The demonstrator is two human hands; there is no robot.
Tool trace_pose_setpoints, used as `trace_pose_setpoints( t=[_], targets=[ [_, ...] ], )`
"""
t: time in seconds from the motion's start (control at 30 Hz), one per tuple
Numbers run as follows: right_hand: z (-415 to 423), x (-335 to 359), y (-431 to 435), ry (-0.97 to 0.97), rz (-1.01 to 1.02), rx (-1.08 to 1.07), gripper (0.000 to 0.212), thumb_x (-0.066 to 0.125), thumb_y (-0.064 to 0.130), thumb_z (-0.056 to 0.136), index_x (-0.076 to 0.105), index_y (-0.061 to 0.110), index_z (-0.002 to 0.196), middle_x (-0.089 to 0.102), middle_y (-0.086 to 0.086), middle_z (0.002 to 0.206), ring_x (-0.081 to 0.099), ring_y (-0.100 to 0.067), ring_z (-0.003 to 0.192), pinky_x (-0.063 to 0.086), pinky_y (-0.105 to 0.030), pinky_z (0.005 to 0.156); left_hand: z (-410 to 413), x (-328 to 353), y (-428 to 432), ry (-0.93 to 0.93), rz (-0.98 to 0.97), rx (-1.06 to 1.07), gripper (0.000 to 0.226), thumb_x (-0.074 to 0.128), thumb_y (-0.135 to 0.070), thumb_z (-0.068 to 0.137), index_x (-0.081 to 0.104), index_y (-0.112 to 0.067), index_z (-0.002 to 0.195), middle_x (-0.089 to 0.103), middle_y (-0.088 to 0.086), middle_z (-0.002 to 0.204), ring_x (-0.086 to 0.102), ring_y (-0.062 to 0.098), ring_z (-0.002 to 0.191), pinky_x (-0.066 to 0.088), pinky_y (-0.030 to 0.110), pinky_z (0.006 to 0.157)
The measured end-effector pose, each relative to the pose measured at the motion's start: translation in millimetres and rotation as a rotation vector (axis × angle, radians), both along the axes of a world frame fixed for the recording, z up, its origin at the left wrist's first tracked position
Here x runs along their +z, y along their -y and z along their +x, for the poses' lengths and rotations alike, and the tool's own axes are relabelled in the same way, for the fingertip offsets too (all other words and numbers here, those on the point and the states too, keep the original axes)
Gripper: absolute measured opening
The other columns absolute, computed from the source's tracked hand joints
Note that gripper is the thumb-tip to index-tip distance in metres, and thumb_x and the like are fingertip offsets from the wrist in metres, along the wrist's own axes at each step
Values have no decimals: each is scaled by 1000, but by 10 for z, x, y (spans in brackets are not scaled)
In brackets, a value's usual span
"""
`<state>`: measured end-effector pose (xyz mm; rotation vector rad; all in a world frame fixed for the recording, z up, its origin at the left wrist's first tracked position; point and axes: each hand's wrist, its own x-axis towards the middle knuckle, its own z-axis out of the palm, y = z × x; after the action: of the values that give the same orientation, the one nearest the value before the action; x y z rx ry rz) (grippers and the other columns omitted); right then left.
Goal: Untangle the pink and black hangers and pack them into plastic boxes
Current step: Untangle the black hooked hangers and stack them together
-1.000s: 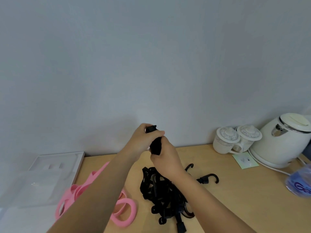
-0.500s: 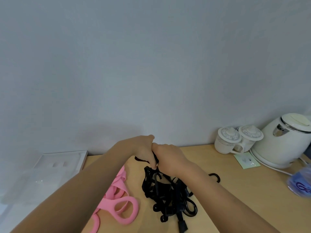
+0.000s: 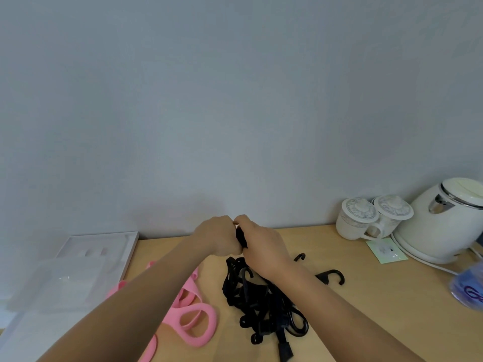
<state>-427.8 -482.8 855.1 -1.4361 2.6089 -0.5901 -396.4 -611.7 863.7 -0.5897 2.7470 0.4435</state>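
A tangle of black hangers (image 3: 261,307) lies on the wooden table (image 3: 366,309), with two hooks poking out to the right. My left hand (image 3: 219,237) and my right hand (image 3: 261,245) meet just above the heap's far end, both gripping the same black hanger piece (image 3: 241,237) between them. Pink hangers (image 3: 193,317) lie to the left of the black heap, partly hidden under my left forearm. A clear plastic box (image 3: 60,278) stands at the left edge.
Two lidded white cups (image 3: 371,218) and a white kettle (image 3: 449,220) stand at the back right by the wall. A small green packet (image 3: 386,250) lies in front of them. A blue-printed plastic item (image 3: 470,291) sits at the right edge.
Both hands dropped from a raised grip down to the heap, then lifted slightly and moved back with the black piece between them. The view tilted a little.
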Motion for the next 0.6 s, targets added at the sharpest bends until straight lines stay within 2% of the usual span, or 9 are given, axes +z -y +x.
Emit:
trace_pose_setpoints(
  t=[0.07,0.1,0.17,0.27,0.3,0.4,0.5,0.6],
  targets=[
    [-9,-35,-12,9,-92,26,55,49,2,84,37,16,135,40,-2,134,58,-29,89,48,-39,71,12,-18,54,14,24,74,12,59,-19,72,50,-12,68,49,-2,61,47,14,56,33,23,50],
    [-20,-39,-26,19,-138,41,57,52,7,85,35,19,138,34,0,137,58,-26,92,49,-38,75,24,-19,96,0,32,119,15,59,-18,73,47,-13,65,48,-2,60,46,14,55,32,23,49],
    [-59,-52,-74,90,-231,52,59,58,17,85,35,20,139,35,3,134,54,-19,102,46,-30,86,41,-21,185,-68,50,188,18,58,-17,75,46,-13,63,48,-2,59,48,17,57,31,23,48],
    [-94,-78,-164,394,-497,-160,49,64,23,84,45,21,129,44,9,122,47,-5,111,35,-13,93,62,22,228,-175,-13,219,14,57,-21,79,51,-14,69,53,-1,67,54,22,69,37,24,56],
    [-106,-87,-187,525,-605,-274,42,63,24,85,47,24,124,48,10,121,47,-4,111,35,-12,93,64,39,222,-207,-58,217,12,56,-23,81,52,-15,74,55,-1,72,55,23,74,39,25,60],
    [-157,-80,-229,815,-777,-477,27,56,25,91,50,26,116,55,5,117,53,-10,111,42,-26,97,64,59,189,-265,-168,195,8,52,-24,83,51,-16,81,57,0,80,58,26,82,40,27,69],
    [-176,-31,-238,1045,-775,-481,27,54,19,92,50,25,118,58,7,106,56,-4,98,44,-22,83,54,43,169,-262,-199,198,8,51,-23,83,49,-17,79,56,-1,80,55,25,80,41,29,75],
    [-192,14,-238,1336,-857,-485,18,54,12,89,58,19,105,65,-1,96,62,-15,87,47,-34,80,52,33,160,-269,-138,236,9,51,-23,82,49,-17,76,56,0,77,57,26,80,42,27,70]
  ],
)
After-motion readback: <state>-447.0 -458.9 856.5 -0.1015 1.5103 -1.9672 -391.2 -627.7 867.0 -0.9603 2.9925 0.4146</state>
